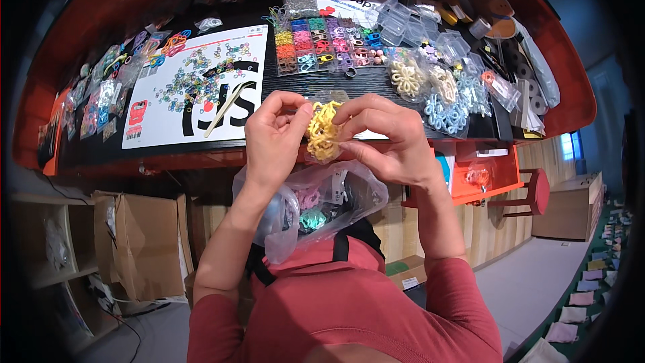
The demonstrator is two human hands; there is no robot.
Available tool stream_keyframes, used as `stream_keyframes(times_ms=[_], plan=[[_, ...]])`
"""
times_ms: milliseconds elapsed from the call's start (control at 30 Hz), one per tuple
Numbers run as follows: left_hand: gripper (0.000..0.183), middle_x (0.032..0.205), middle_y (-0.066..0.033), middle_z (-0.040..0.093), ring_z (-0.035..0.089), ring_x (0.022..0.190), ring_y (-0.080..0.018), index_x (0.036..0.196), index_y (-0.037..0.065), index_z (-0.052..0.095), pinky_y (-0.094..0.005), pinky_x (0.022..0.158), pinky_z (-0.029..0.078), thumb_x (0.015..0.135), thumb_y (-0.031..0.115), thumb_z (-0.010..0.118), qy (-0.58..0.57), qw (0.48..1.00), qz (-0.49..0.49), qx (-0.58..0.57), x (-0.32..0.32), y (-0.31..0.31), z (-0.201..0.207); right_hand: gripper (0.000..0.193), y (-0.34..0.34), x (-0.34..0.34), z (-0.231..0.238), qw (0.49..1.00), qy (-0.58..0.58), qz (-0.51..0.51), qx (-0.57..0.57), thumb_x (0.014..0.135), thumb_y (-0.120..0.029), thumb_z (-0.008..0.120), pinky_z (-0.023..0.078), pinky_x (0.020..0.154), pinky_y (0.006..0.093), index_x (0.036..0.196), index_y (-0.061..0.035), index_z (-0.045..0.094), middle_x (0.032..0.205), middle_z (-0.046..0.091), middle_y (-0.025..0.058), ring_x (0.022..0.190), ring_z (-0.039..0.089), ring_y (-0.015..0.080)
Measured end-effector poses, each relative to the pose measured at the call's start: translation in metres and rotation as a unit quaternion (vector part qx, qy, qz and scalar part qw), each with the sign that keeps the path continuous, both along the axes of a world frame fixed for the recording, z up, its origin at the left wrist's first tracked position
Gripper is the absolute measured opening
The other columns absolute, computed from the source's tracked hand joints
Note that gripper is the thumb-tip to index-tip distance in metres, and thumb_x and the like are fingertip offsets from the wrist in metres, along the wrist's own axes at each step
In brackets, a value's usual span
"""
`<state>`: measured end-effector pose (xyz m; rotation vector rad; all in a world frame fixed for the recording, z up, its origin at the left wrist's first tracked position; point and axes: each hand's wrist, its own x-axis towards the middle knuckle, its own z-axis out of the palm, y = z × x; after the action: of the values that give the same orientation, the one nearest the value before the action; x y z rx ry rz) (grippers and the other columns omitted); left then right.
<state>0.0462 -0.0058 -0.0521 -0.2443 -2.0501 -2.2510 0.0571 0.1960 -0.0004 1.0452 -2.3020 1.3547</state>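
Note:
Between my two hands is a small clear plastic bag of yellow flower-shaped loops [324,132], held over the table's front edge. My left hand [272,136] pinches its left side with thumb and forefinger. On the other side my right hand [391,138] grips the bag with bent fingers and thumb. A larger translucent plastic bag [356,195] lies open on my lap below, with pink loops [309,197] and mint-green loops [312,220] inside. Just beyond my hands is a compartment box [314,70] filled with colourful plastic clips.
Left on the black table lies a white printed sheet [151,124] with scattered small rings and pale sticks [228,109]. Bags of cream loops [406,79] and light-blue loops [447,111] lie right. An orange drawer [494,185] stands open; a cardboard box [144,245] is lower left.

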Motion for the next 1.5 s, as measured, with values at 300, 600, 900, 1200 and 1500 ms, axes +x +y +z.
stream_keyframes(times_ms=[300,600,900,1200,1500], plan=[[0.009,0.088,0.0000,0.062,0.055,0.072,-0.0017,0.105,0.001,0.057,-0.0177,0.062,0.046,0.103,0.010,0.054,0.052,0.996,0.040,-0.067,-0.005,-0.004,-0.009,0.009,0.029,-0.009,0.006,0.992,-0.061,0.100,-0.040,0.070,0.000,0.070,0.053,0.077,0.0314,0.077,-0.0026,0.066,0.093,0.068,0.0101,0.085,0.066,0.0194],[0.016,0.086,-0.0044,0.066,0.062,0.073,-0.0075,0.105,0.000,0.057,-0.0247,0.062,0.051,0.105,0.015,0.051,0.072,0.983,0.105,-0.132,0.016,0.010,0.004,0.032,-0.008,0.002,-0.012,0.971,-0.093,-0.169,-0.139,0.072,-0.008,0.084,0.049,0.060,0.0222,0.074,-0.0023,0.052,0.087,0.057,0.0060,0.074,0.057,0.0082],[0.070,0.123,-0.0203,0.055,0.066,0.103,-0.0222,0.141,0.001,0.028,-0.0309,0.085,0.057,0.085,-0.009,0.070,-0.027,0.996,0.014,0.088,0.024,0.022,0.006,0.046,-0.029,0.007,-0.016,0.970,-0.103,-0.152,-0.159,0.074,0.007,0.066,0.053,0.066,0.0249,0.116,-0.0018,0.049,0.120,0.048,0.0113,0.085,0.061,0.0132],[0.059,0.121,-0.0154,0.056,0.062,0.108,-0.0179,0.133,-0.002,0.036,-0.0305,0.090,0.055,0.085,-0.009,0.070,0.062,0.987,0.113,0.097,0.019,0.020,-0.005,0.014,-0.054,0.021,-0.036,0.938,-0.227,-0.176,-0.192,0.089,-0.008,0.071,0.051,0.062,0.0234,0.094,-0.0004,0.061,0.082,0.062,0.0027,0.071,0.062,0.0090],[0.053,0.126,-0.0190,0.058,0.064,0.105,-0.0185,0.135,-0.002,0.041,-0.0279,0.088,0.056,0.087,-0.005,0.064,-0.105,0.978,-0.029,0.178,0.016,-0.029,0.001,0.017,0.013,-0.006,-0.019,0.894,-0.345,-0.049,-0.280,0.098,-0.016,0.063,0.049,0.062,0.0227,0.088,-0.0018,0.063,0.076,0.064,0.0040,0.067,0.061,0.0090]])
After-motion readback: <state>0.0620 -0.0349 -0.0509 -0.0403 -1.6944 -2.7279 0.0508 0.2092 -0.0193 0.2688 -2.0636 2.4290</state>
